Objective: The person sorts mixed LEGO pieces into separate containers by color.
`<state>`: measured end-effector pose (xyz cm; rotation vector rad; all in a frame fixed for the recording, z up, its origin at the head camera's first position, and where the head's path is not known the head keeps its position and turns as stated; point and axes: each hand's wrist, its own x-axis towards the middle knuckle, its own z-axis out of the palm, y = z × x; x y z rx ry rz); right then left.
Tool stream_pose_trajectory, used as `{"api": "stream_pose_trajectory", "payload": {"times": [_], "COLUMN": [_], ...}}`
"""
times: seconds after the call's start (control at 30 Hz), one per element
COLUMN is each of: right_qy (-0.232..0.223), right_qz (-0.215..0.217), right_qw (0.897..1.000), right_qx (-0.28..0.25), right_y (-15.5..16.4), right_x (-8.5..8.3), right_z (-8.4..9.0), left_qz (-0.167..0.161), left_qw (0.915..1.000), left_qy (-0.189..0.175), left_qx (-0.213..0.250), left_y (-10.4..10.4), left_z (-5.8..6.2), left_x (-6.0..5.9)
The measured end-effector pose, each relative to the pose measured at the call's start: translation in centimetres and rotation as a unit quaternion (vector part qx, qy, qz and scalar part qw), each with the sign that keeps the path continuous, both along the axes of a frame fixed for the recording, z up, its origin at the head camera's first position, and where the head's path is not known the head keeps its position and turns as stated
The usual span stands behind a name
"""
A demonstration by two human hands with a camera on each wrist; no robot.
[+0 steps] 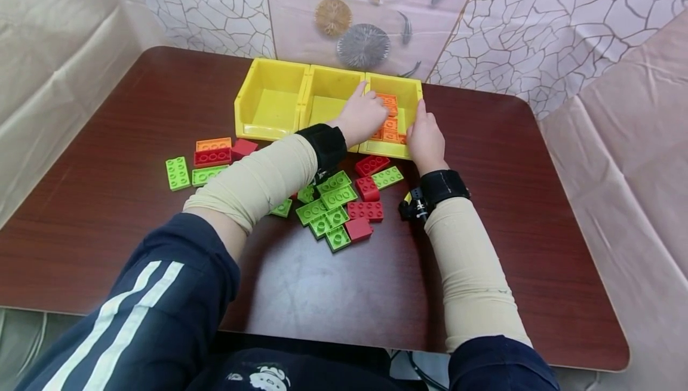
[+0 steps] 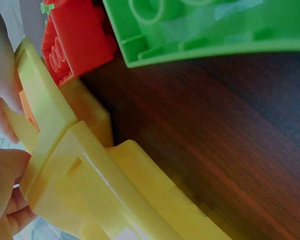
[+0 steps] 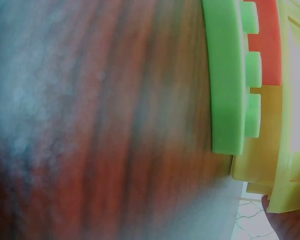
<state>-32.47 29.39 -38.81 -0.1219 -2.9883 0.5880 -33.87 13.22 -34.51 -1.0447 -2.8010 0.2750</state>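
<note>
Three yellow bins (image 1: 271, 113) stand in a joined row at the back of the table. My left hand (image 1: 362, 117) reaches to the divider between the middle and right bins and grips the wall there; in the left wrist view its fingers (image 2: 17, 210) bend round the yellow edge. My right hand (image 1: 428, 140) holds the outer right wall of the right bin, index finger stretched along it. Orange bricks (image 1: 390, 128) lie inside the right bin, partly hidden by my left hand. Just in front are a red brick (image 1: 372, 165) and a green brick (image 1: 387, 177).
Several green bricks (image 1: 337, 197) and red bricks (image 1: 365, 211) lie loose mid-table. Left of them are an orange brick (image 1: 213, 144), a red brick (image 1: 212, 157) and a green brick (image 1: 178, 174), with others partly under my left forearm. A patterned cloth (image 1: 365, 15) hangs behind the table.
</note>
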Motion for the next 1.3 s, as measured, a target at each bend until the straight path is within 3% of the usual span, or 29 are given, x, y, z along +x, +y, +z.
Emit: {"api": "stream_pose_trajectory", "payload": {"times": [0.13, 0.3, 0.47, 0.6, 0.73, 0.87, 1.0, 1.13, 1.3], "right_qy": [-0.007, -0.015, -0.013, -0.017, -0.032, -0.047, -0.042, -0.05, -0.072], "right_qz": [-0.001, -0.002, 0.002, 0.006, -0.001, -0.008, -0.019, -0.026, -0.032], "right_qw": [1.0, 1.0, 1.0, 1.0, 0.999, 0.999, 0.999, 0.998, 0.997], "right_qx": [0.007, 0.017, 0.024, 0.025, 0.017, 0.005, 0.003, -0.014, -0.021], "right_y": [-0.2, -0.3, -0.2, -0.1, 0.1, 0.3, 0.5, 0.3, -0.5], "right_x": [-0.1, -0.2, -0.2, -0.3, -0.4, -0.3, -0.2, -0.3, -0.7], "right_z": [0.2, 0.5, 0.5, 0.8, 1.3, 1.6, 1.8, 1.7, 1.4], "left_qz": [-0.007, -0.054, -0.097, -0.081, -0.028, 0.022, -0.009, -0.061, -0.062], "left_qw": [0.9997, 0.9957, 0.985, 0.9817, 0.9862, 0.9894, 0.9895, 0.9902, 0.9906], "left_qy": [-0.007, 0.009, -0.012, -0.043, -0.072, -0.118, -0.139, -0.122, -0.119], "left_qx": [0.022, 0.075, 0.142, 0.167, 0.147, 0.081, 0.04, 0.03, 0.026], "left_y": [-0.8, -2.8, -6.4, -10.4, -14.7, -18.6, -20.6, -21.3, -21.7], "left_z": [0.4, 0.7, 1.2, 1.4, 1.4, 1.0, -0.1, -1.0, -1.4], "left_x": [0.6, 2.1, 3.9, 5.1, 5.8, 6.2, 6.5, 6.7, 7.2]}}
